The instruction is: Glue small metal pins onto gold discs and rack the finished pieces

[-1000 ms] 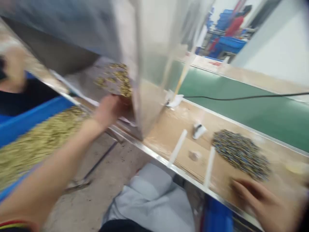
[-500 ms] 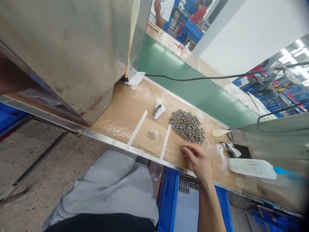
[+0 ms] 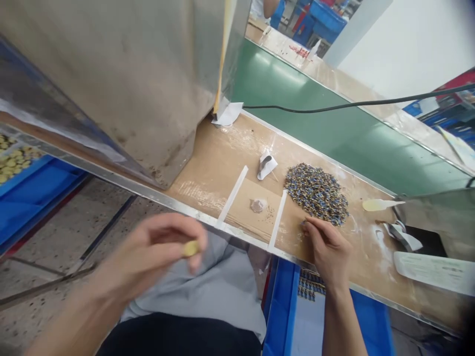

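Note:
My left hand (image 3: 159,247), blurred by motion, is raised over my lap with a small round yellow piece (image 3: 190,248) pinched between thumb and fingers. My right hand (image 3: 330,247) rests at the bench, fingertips pressed together beside a heap of small blue-and-gold metal parts (image 3: 316,193). Something tiny and dark shows at its fingertips, too small to make out. Left of that hand lies a taped-down cardboard sheet (image 3: 247,216), bearing a small clear cup (image 3: 258,204) and several tiny loose bits.
A white paper piece with a dark smear (image 3: 267,164) lies behind the cardboard. At right are a yellowish squeeze bottle (image 3: 380,204) and a white bottle (image 3: 434,269). Blue trays sit below: one of yellow pieces (image 3: 17,165), one with rows of parts (image 3: 311,284). A metal panel (image 3: 148,89) stands left.
My left hand has come into view from the left with the yellow piece. My right hand stays pinched near the heap. The camera view has turned left.

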### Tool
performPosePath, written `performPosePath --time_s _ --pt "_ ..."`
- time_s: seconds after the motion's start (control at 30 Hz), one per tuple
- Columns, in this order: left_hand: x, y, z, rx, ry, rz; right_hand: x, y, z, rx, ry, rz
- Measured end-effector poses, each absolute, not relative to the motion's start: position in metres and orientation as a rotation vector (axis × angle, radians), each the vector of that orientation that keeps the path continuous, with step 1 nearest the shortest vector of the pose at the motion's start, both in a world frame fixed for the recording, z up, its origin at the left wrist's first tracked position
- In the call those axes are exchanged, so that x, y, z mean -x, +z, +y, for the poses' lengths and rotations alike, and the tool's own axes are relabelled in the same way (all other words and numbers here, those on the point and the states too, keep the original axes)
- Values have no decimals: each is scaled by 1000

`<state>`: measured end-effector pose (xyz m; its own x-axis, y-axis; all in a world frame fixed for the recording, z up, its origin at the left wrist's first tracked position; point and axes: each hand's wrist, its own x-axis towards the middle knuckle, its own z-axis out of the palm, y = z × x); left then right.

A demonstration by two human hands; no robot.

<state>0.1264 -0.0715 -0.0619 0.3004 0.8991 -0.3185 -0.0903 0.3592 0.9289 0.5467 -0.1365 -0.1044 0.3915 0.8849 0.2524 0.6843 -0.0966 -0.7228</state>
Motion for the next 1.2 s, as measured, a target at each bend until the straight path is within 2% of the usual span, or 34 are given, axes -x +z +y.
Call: performPosePath --time_s 0.1,0.2,0.43,0.63,1.2 --pt "-160 -76 -75 -519 765 705 -539 -104 -136 1815 181 -1453" --pt "-188 -86 -71 -352 756 550 -532 -103 -135 1805 137 -1493" --pt "-196 -93 -60 -364 740 554 -516 -95 -131 1816 150 -1460" --pt "-206 -99 -50 -422 789 558 -477 -72 -117 1625 264 -1335" --pt "-216 -101 -51 -375 875 538 -436 -72 -76 1502 2 -1662"
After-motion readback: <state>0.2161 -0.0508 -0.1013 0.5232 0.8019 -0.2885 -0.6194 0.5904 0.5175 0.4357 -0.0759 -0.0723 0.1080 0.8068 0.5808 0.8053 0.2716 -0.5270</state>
